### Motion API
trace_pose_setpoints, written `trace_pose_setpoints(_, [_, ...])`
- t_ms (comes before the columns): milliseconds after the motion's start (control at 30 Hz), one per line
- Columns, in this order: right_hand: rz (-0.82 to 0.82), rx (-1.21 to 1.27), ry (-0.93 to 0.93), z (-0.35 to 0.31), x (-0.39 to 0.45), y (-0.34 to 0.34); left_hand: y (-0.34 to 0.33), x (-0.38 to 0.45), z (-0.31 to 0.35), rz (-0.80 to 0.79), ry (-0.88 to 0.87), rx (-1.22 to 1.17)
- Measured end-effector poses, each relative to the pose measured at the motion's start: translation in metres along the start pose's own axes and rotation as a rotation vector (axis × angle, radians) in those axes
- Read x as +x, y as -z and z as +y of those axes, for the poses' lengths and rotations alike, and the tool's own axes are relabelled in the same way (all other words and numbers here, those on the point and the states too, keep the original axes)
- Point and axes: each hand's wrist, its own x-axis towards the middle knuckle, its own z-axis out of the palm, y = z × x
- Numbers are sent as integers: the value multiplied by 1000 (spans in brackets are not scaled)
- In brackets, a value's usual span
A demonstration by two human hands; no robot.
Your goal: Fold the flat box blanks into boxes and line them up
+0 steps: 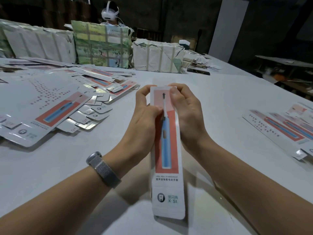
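Head view: both hands hold one long toothbrush box (167, 150) up over the white table (220, 102), its far end between them. The left hand (145, 119) curls its fingers round the left edge, thumb pressed on the printed face. The right hand (188, 116) pinches the top right edge. Flat blanks (59, 106) lie heaped at left; finished boxes (284, 129) lie side by side at right.
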Motion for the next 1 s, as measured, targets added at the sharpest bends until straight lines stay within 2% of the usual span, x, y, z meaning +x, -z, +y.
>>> trace_pose_setpoints(200, [-6,50,3,3,0,1,2,-1,0,-21,10,51])
trace_pose_setpoints(433, [15,224,-109,3,4,5,4,-3,3,-15,-22,60])
trace_pose_setpoints(600, [19,164,-90,2,6,8,5,-3,4,-5,-27,100])
trace_pose_setpoints(733, [10,155,-123,-2,11,15,2,-5,4,-58,-23,148])
trace_pose_setpoints(900, [-103,126,-224,-6,16,23,-1,-6,3,-91,-19,163])
trace_pose_setpoints(1000, [-117,55,-200,-7,17,24,3,-6,4,-91,-22,175])
